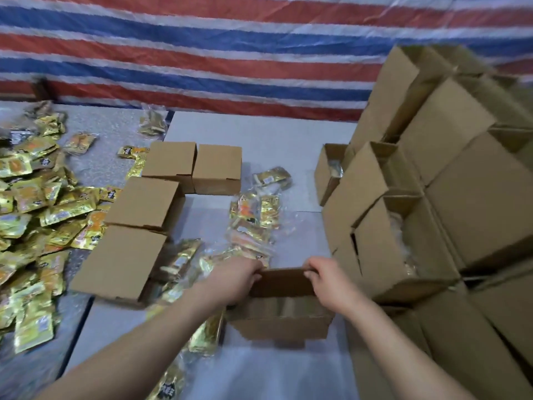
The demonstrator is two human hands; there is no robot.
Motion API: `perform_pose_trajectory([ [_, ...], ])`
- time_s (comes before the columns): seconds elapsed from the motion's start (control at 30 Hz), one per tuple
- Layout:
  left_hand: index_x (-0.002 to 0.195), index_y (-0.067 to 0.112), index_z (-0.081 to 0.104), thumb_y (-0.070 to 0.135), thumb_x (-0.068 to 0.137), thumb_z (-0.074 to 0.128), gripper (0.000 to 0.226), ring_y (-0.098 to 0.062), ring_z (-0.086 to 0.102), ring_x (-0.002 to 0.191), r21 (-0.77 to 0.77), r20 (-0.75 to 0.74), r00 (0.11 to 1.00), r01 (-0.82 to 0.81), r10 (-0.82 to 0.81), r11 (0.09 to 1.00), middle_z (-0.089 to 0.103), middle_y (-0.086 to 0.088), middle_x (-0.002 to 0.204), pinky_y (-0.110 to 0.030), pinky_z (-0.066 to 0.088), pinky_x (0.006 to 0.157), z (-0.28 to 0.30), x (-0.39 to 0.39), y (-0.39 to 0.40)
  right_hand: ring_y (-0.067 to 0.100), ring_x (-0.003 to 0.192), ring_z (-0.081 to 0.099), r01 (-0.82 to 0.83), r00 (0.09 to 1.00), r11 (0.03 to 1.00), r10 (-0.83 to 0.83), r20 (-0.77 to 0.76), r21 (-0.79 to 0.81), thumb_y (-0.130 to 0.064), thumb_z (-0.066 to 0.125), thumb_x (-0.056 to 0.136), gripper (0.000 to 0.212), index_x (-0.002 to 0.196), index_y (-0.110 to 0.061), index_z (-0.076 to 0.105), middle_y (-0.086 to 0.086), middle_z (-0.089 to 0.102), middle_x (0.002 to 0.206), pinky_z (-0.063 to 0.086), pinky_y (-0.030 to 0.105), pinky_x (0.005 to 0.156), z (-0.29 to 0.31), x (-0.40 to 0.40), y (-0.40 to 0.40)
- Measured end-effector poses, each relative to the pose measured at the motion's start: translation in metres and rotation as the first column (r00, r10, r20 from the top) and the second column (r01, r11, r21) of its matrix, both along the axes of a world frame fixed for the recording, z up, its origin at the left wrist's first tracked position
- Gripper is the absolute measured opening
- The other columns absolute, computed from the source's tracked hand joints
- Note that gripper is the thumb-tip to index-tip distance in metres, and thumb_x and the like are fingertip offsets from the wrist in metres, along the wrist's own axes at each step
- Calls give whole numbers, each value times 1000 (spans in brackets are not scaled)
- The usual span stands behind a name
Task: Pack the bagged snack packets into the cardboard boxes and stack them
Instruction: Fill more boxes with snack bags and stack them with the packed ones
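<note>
Bare tabletop (259, 134) lies open beyond the closed cardboard boxes (170, 180), in front of the striped tarp (202, 53). The stacked cartons (432, 197) wall off the right side. On the left, a heap of gold snack packets (31, 220) covers the surface, and bagged packets (253, 223) crowd the middle.

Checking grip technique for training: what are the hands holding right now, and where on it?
Both hold one cardboard box by its upright far flap: the left hand at the flap's left end, the right hand at its right end.

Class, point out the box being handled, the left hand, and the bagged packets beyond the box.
box (284, 321), head view, front wall
left hand (238, 280), head view, back of hand
bagged packets (253, 217), head view, middle of bag
</note>
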State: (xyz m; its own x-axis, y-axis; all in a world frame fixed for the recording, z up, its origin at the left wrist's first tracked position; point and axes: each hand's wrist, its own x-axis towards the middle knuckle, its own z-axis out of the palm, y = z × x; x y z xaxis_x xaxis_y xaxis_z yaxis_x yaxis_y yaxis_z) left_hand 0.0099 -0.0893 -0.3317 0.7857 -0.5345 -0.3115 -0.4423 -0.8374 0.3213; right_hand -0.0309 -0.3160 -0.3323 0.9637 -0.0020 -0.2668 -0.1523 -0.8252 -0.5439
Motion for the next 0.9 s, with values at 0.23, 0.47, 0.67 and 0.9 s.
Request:
perform_pose_trajectory([
  [0.23, 112, 18, 58, 34, 106, 37, 27, -28, 61, 105, 33, -37, 999, 17, -15, 999, 66, -8, 114, -35, 40, 76, -65, -36, -23, 22, 94, 55, 12, 997, 999, -9, -81, 39, -7, 53, 98, 11, 99, -10, 63, 2, 55, 97, 35, 25, 79, -79, -52, -19],
  [0.47, 132, 22, 54, 48, 104, 38, 42, -23, 57, 121, -166, -151, 979, -161, 136, 973, 61, -1, 132, -34, 45, 94, -65, -35, -10, 18, 121, 51, -34, 992, 999, 33, -119, -11, -23, 57, 96, 31, 125, -14, 60, -1, 53, 126, 38, 23, 101, -74, -52, -27],
  [0.67, 148, 10, 38, 50, 101, 43, 61, -24, 60, 117, -75, -247, 753, -642, 610, 763, 55, -11, 142, -36, 48, 96, -93, -35, 64, 15, 136, 38, -22, 997, 1000, 21, 72, 8, -40, 56, 95, 45, 133, -15, 57, -6, 44, 137, 25, 23, 110, -46, -24, -13],
  [0.9, 153, 2, 21, 80, 69, 60, 122, -32, 45, 131, 386, -61, 829, -494, 556, 779, 44, -16, 146, -37, 43, 104, -151, -51, 60, 7, 132, 39, 16, 985, 999, -23, 168, 42, -64, 37, 85, 61, 126, -24, 58, -13, 41, 138, 32, 29, 112, -40, -20, 13],
])
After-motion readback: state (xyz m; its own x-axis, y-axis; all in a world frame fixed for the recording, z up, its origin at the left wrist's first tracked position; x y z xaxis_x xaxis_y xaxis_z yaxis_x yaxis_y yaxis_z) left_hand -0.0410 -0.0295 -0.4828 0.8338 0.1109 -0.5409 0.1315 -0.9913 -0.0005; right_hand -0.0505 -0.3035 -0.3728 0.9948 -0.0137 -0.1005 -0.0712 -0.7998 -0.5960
